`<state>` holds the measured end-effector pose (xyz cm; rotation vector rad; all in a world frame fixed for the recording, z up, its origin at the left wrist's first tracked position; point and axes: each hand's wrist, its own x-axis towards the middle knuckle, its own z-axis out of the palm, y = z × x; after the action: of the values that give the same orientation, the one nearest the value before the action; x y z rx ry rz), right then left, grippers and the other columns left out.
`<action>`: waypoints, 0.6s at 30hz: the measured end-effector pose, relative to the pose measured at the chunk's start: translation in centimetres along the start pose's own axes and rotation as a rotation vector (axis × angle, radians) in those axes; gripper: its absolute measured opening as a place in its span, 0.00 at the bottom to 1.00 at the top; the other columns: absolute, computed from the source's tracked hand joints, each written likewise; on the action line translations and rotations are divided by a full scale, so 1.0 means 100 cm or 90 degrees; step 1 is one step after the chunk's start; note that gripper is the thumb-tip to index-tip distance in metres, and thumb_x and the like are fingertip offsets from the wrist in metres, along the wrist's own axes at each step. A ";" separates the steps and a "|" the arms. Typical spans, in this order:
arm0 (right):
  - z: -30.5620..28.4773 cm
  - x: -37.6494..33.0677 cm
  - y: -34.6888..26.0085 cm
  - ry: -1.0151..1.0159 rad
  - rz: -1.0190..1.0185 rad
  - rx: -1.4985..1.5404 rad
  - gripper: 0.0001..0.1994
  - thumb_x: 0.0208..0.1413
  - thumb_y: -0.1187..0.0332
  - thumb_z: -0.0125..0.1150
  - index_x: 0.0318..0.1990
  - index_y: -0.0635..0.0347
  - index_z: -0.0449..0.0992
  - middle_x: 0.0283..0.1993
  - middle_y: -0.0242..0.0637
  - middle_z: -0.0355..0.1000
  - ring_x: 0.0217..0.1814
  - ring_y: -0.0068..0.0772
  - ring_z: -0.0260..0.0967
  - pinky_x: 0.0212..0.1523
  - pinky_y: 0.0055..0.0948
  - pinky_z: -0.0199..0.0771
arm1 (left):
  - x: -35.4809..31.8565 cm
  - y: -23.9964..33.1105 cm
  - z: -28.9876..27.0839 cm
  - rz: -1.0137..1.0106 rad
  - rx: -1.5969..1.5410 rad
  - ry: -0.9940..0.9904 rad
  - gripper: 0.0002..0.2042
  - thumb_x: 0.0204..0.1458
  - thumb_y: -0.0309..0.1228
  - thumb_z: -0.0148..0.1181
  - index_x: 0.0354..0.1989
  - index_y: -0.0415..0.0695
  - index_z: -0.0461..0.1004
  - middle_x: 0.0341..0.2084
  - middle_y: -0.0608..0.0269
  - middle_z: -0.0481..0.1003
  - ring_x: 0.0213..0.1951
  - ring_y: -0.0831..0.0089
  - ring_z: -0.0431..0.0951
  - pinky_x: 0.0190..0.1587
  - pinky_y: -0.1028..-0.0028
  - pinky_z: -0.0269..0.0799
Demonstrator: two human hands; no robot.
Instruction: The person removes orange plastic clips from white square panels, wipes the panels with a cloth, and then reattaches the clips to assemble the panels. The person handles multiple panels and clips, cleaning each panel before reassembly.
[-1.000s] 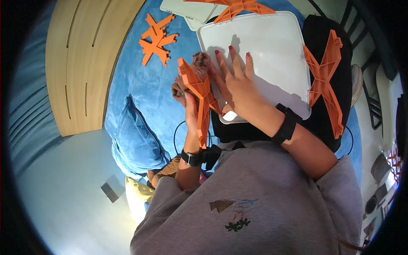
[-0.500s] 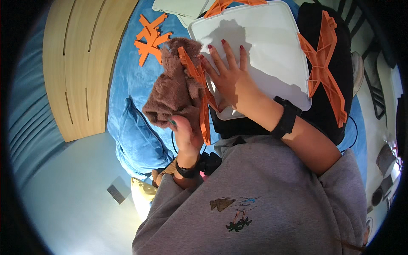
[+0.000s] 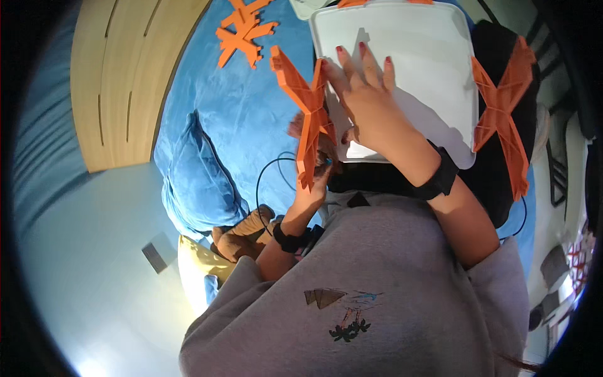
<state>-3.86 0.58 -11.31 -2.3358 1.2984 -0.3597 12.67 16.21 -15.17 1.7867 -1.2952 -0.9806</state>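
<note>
A white rectangular panel with rounded corners and a raised rim lies over my lap. X-shaped orange plastic brackets stand along its left side and right side. My right hand rests on the panel with its fingers spread, the index fingertip close to the left bracket. Behind and below that bracket, my left hand is closed on a brown fluffy cloth. Most of the cloth is hidden by the bracket and the panel's edge.
Several loose orange brackets lie on the blue bedding. A blue cushion, a brown plush toy and a yellow cushion are at my left. A black cable loops beside my left wrist. A wooden panel stands far left.
My left hand has moved right, taking the brown cloth from the outer face of the left bracket to behind it. The panel and my right hand sit slightly further up and right in view.
</note>
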 end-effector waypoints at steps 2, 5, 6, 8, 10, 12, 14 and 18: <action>0.002 0.000 0.000 -0.040 0.014 0.005 0.56 0.26 0.68 0.75 0.67 0.50 0.45 0.71 0.42 0.37 0.73 0.55 0.26 0.65 0.63 0.29 | -0.007 0.005 -0.005 -0.015 0.017 -0.070 0.17 0.53 0.29 0.55 0.49 0.33 0.63 0.40 0.62 0.71 0.42 0.70 0.71 0.41 0.73 0.69; -0.003 0.003 0.001 -0.015 -0.024 0.009 0.54 0.27 0.67 0.75 0.67 0.46 0.47 0.71 0.42 0.38 0.73 0.55 0.27 0.64 0.64 0.32 | -0.008 0.019 -0.027 -0.027 0.079 -0.208 0.11 0.48 0.22 0.52 0.40 0.34 0.67 0.30 0.51 0.71 0.33 0.63 0.71 0.39 0.71 0.67; -0.009 0.004 0.002 -0.055 -0.024 0.024 0.51 0.29 0.67 0.73 0.66 0.47 0.49 0.71 0.42 0.39 0.73 0.55 0.28 0.64 0.65 0.32 | -0.006 0.024 -0.026 0.053 -0.020 -0.146 0.05 0.46 0.20 0.52 0.32 0.34 0.66 0.24 0.53 0.69 0.27 0.65 0.69 0.34 0.71 0.66; -0.030 0.008 0.003 -0.046 -0.081 0.043 0.42 0.36 0.69 0.69 0.63 0.51 0.56 0.67 0.45 0.48 0.71 0.55 0.37 0.63 0.60 0.39 | -0.012 0.041 -0.039 0.009 -0.039 -0.068 0.04 0.44 0.20 0.53 0.24 0.35 0.65 0.18 0.54 0.67 0.20 0.64 0.66 0.27 0.71 0.65; -0.060 0.006 0.005 -0.078 -0.085 0.204 0.28 0.44 0.71 0.63 0.57 0.58 0.65 0.58 0.47 0.62 0.64 0.51 0.54 0.61 0.45 0.52 | -0.016 0.060 -0.044 0.046 -0.063 0.026 0.05 0.42 0.23 0.56 0.22 0.35 0.66 0.15 0.56 0.67 0.16 0.63 0.65 0.24 0.72 0.64; -0.090 -0.005 0.004 -0.181 0.037 0.450 0.18 0.51 0.70 0.58 0.51 0.63 0.71 0.48 0.44 0.72 0.54 0.42 0.66 0.57 0.33 0.60 | -0.017 0.080 -0.040 0.196 -0.126 0.027 0.08 0.40 0.28 0.58 0.24 0.36 0.69 0.17 0.54 0.70 0.18 0.60 0.70 0.22 0.69 0.65; -0.112 -0.028 0.002 -0.291 0.169 0.615 0.20 0.55 0.60 0.55 0.49 0.66 0.72 0.44 0.42 0.73 0.52 0.35 0.68 0.56 0.30 0.60 | -0.014 0.100 -0.032 0.330 -0.113 -0.099 0.10 0.39 0.31 0.59 0.27 0.36 0.71 0.19 0.54 0.72 0.21 0.56 0.74 0.23 0.66 0.69; -0.121 -0.076 0.002 -0.344 0.208 0.883 0.44 0.47 0.37 0.53 0.55 0.75 0.62 0.53 0.48 0.67 0.60 0.35 0.60 0.62 0.29 0.53 | 0.011 0.141 0.012 0.562 -0.047 -0.214 0.17 0.40 0.33 0.54 0.37 0.33 0.69 0.40 0.51 0.69 0.49 0.55 0.67 0.52 0.60 0.64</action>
<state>-13.18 3.91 -0.95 -0.9234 0.6993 -0.3178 5.91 11.60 -3.58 0.8220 -1.9652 -0.7921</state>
